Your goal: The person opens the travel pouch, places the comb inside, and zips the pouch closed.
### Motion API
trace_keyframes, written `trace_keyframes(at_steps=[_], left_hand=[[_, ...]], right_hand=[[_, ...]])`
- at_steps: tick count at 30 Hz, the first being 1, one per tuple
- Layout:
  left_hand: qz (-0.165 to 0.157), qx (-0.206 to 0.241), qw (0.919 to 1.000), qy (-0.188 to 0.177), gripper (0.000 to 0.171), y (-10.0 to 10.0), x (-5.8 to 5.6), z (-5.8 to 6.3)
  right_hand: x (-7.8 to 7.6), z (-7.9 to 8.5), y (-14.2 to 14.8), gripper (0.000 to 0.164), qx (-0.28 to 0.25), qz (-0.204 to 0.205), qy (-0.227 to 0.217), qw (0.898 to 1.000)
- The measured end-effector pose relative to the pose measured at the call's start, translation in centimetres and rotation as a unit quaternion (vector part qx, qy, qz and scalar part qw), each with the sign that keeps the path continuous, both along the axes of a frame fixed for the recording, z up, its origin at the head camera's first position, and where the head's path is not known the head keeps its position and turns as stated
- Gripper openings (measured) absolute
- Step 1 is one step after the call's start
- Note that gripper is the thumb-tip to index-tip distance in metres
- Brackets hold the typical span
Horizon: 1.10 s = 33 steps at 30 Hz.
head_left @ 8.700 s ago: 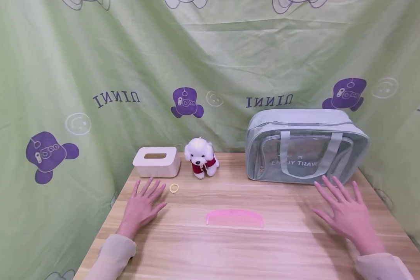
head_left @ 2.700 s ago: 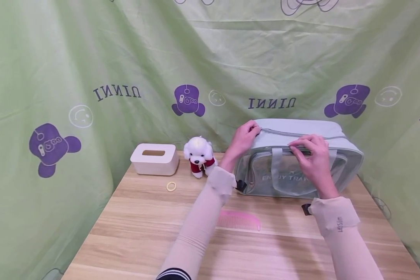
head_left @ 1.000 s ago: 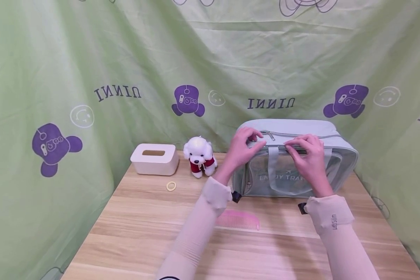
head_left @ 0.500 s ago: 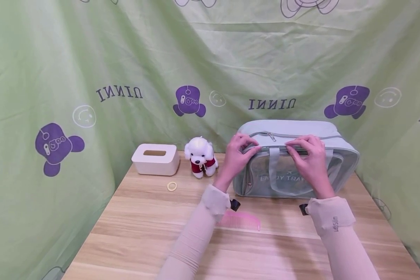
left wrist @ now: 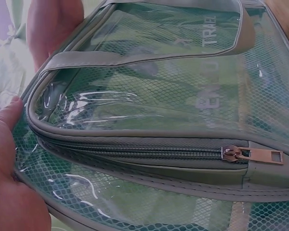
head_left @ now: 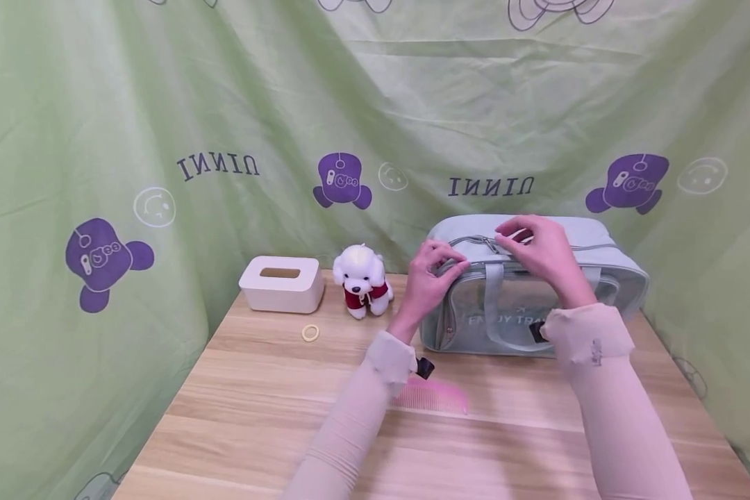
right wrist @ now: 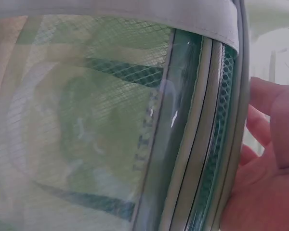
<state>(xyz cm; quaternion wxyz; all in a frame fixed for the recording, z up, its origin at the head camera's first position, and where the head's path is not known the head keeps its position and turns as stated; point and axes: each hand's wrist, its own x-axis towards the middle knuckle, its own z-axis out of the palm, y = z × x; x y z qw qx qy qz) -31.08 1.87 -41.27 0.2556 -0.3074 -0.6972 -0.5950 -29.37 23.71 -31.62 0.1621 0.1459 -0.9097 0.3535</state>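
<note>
A pale grey-green travel bag with clear mesh panels and lettering stands upright at the table's back right. My left hand pinches its upper front edge near the left corner; the left wrist view shows the thumb against that edge. My right hand is over the bag's top, thumb and forefinger tips right at the metal zipper pull. Whether they grip it, I cannot tell. The right wrist view hides those fingertips behind the bag's edge. A front pocket's gold zipper pull shows in the left wrist view.
Left of the bag sit a white plush dog in a red vest and a white tissue box. A pale yellow ring lies before them. My left forearm partly covers a pink comb. A green curtain hangs behind.
Both hands have gone from the tabletop to the bag. Within the last half second my right hand has risen from the bag's front edge to the top zipper pull; the left still pinches the edge.
</note>
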Motion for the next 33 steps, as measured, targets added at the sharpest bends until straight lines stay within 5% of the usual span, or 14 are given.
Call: trace_keyframes(at_steps=[7,33], left_hand=[[-0.006,0.009,0.9999,0.01,0.011,0.0,0.0,-0.1],[0.001,-0.001,0.9998,0.022,0.01,0.0,0.1,-0.3]], right_hand=[[-1.8,0.9,-0.9,0.032,0.049,0.011,-0.069,0.996],[-2.2,0.3,-1.0,0.022,0.081,0.03,-0.077,0.993]])
